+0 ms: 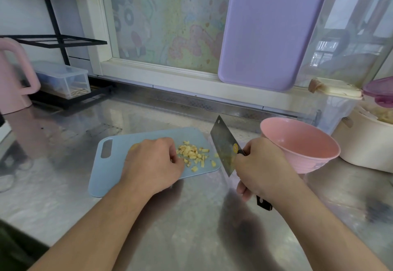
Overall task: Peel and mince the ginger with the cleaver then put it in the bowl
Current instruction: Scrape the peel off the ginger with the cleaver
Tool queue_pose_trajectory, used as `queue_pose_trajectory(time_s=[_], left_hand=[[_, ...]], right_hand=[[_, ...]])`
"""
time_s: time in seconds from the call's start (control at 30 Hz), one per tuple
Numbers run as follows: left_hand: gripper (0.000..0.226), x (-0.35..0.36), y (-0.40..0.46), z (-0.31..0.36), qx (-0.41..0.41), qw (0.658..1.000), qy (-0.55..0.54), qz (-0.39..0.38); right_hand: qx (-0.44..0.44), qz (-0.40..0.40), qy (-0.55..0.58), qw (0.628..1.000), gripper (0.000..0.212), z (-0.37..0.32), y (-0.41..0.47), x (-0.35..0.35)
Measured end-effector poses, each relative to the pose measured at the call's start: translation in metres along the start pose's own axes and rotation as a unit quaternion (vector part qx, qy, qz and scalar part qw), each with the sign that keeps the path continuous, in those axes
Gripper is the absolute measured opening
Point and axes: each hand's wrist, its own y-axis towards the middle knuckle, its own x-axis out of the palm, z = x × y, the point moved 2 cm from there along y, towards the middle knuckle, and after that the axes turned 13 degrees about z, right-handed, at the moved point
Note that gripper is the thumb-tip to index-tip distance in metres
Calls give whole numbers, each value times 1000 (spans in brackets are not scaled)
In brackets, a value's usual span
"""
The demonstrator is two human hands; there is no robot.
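A pile of chopped yellow ginger (194,153) lies on the right part of a light blue cutting board (112,168). My left hand (153,162) rests on the board just left of the pile, fingers curled, fingertips at the pile's edge; whether it holds anything is hidden. My right hand (258,168) grips the black handle of the cleaver (224,145), whose blade is raised and tilted just right of the ginger, over the board's right edge. An empty pink bowl (304,143) stands right behind my right hand.
A pink jug (12,79) stands far left beside a black rack (59,40) holding a clear box (63,79). A purple board (268,30) leans on the window. A clear container (336,104) and a white pot (365,143) stand at the right. The steel counter (191,228) extends toward me.
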Motion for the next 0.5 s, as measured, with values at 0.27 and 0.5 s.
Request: queue_pose_trajectory(time_s=[0.27, 0.5], left_hand=[[10, 11, -1, 1, 31, 995, -91, -20], [8, 21, 2, -1, 53, 987, -150, -21]], right_hand=[[-11, 1, 0, 1000, 21, -3, -3, 11], [-14, -1, 16, 1000, 20, -8, -3, 14]])
